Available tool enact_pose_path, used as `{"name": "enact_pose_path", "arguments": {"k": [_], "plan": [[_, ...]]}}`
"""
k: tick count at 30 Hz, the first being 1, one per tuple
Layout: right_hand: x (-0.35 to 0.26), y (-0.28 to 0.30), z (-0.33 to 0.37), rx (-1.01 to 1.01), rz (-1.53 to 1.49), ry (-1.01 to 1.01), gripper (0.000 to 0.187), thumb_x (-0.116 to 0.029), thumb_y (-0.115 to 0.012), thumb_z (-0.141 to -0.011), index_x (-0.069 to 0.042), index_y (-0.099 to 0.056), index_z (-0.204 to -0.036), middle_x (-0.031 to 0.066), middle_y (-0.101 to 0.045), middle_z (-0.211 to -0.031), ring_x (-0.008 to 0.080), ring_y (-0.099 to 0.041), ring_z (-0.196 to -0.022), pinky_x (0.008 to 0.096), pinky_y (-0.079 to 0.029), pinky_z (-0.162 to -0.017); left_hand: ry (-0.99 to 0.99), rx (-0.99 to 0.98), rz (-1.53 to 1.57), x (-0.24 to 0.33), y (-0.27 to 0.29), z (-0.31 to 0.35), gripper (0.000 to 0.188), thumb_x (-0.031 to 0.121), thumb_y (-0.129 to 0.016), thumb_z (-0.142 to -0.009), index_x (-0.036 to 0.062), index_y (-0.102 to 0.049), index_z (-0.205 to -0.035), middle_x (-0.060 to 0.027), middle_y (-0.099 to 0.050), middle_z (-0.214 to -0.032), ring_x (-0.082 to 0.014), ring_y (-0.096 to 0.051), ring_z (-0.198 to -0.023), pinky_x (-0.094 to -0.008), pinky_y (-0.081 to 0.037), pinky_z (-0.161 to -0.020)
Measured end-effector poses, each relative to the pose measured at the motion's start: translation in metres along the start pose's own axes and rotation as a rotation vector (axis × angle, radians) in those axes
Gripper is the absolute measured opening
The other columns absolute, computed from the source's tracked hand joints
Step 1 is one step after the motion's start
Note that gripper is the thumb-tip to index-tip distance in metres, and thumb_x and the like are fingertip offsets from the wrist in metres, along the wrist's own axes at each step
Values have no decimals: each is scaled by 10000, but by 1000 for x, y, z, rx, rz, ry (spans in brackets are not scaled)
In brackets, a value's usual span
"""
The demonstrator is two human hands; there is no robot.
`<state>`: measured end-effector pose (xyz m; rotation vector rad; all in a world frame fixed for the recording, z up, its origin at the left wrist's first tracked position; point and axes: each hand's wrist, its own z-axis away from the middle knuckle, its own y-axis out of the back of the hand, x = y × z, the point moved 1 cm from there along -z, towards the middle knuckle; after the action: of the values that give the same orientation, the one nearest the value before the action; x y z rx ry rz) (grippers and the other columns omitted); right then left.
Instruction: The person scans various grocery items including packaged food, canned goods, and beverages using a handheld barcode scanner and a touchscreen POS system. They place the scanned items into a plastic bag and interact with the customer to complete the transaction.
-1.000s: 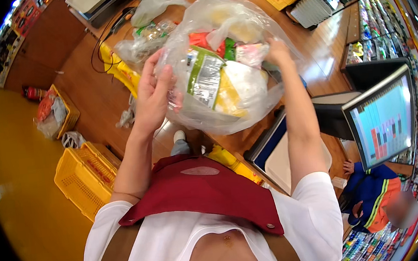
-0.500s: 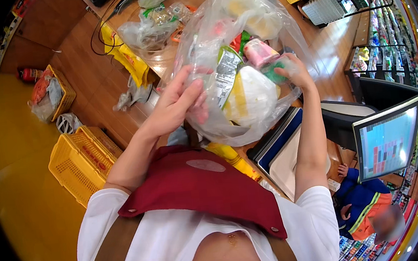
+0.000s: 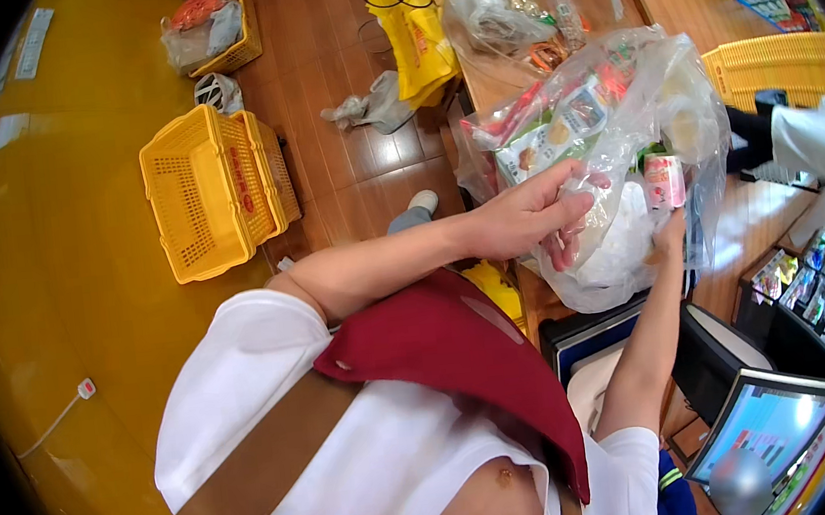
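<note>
A large clear plastic bag [image 3: 707, 120] full of goods rests on the wooden counter in front of me. My left hand [image 3: 533, 216] is closed on the near left side of the bag, its film between thumb and fingers. My right hand [image 3: 669, 233] reaches to the bag's right side, just below a pink-and-white can [image 3: 663, 180]; its fingers are mostly hidden, so its grip is unclear. Inside the bag, a green-and-white packet [image 3: 555, 136] lies at the far left and a white wrapped bundle [image 3: 614, 238] near the front.
More plastic bags with packets [image 3: 499, 16] lie at the counter's far end. Yellow bags [image 3: 411, 39] hang at its left edge. Yellow baskets [image 3: 193, 194] stand on the floor at left. A monitor [image 3: 767, 432] is at lower right, and a person in a white sleeve [image 3: 823, 134] stands across the counter.
My view has swung left, so the bag and counter appear farther right. The green-and-white packet now shows at the bag's left. A person's white sleeve has come into view at right.
</note>
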<state>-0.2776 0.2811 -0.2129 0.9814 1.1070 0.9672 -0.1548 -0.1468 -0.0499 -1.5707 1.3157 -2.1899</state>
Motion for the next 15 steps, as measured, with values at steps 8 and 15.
{"name": "enact_pose_path", "arguments": {"k": [8,15], "plan": [[-61,75,51,-75,-76,63,609,-200,-676,-785,14,-418,-1292,186,-530,-1204,257,-531,-1069,361,-428,-898,-179,244,-217,-30,30,74,398,189,-502,-952,58,-409,-1316,-41,-578,-1000,-97,-550,-914,-250,-442,-833],[-261,135,189,442,-884,350,362,-175,-602,-868,15,-534,-1169,195,-619,-947,293,-616,-863,353,-504,-809,94,799,-324,-80,179,140,203,196,-560,-925,43,-592,-1055,-10,-619,-877,-84,-593,-798,-220,-484,-641]]}}
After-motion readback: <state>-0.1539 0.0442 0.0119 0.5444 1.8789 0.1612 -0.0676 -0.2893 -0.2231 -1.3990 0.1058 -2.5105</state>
